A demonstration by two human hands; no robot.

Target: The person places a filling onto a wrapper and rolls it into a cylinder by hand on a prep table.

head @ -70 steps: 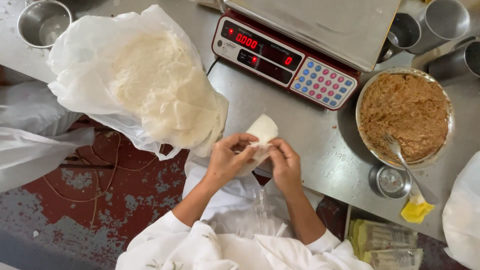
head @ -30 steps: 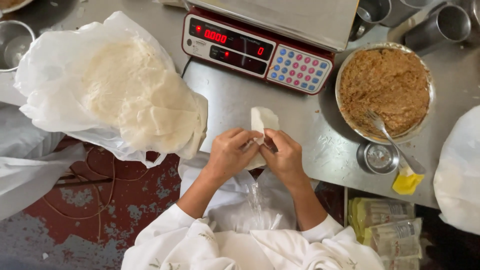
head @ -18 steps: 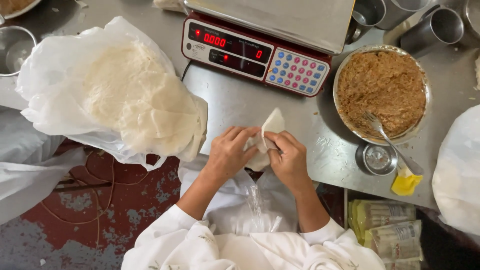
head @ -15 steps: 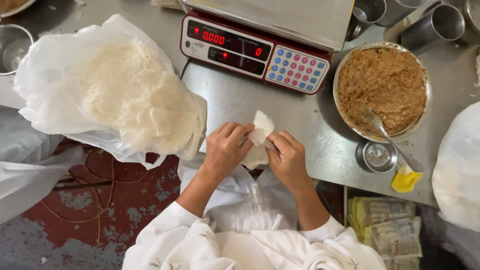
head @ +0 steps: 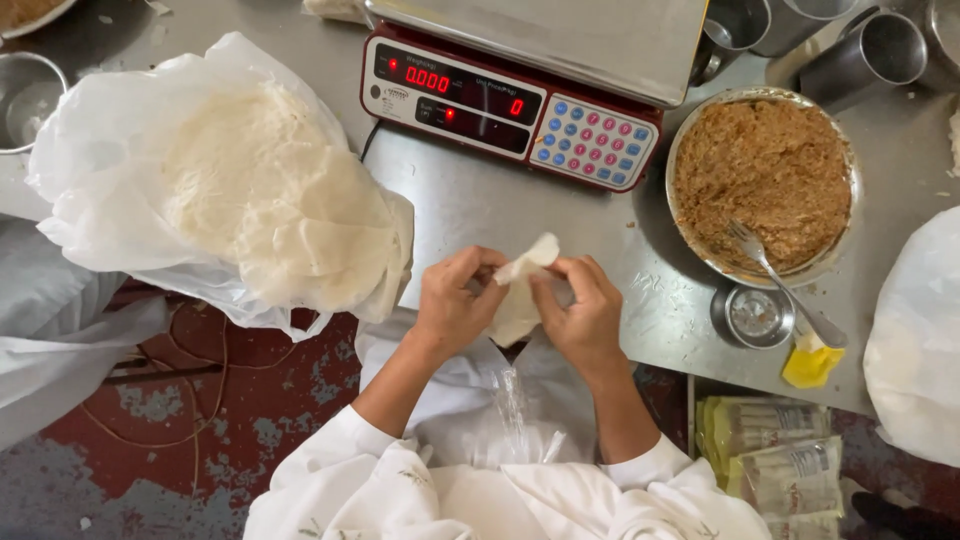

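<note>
Two hands meeting over the near edge of a dull, scuffed steel table, pinching one small pastry sheet between them. Left hand curled, knuckles up, thumb and fingertips closed on the sheet's left side; right hand mirrored, thumb and fingers clamped on the right side, wrists angled inward from white sleeves. Thin, pale, floppy sheet, folded into a rough cone or wedge, long axis tilted from lower left to upper right, rounded tip poking up and away toward the scale. Red-cased scale with a flat steel pan, lit digits and a pad of coloured buttons, well beyond the hands. To the left, a crinkled translucent plastic bag holding a stack of round, soft, cream-coloured sheets. To the right, a round metal bowl of coarse brown crumbly filling with a fork leaning in it, a small steel cup just beside, and a yellow scrap near the table's edge.
</note>
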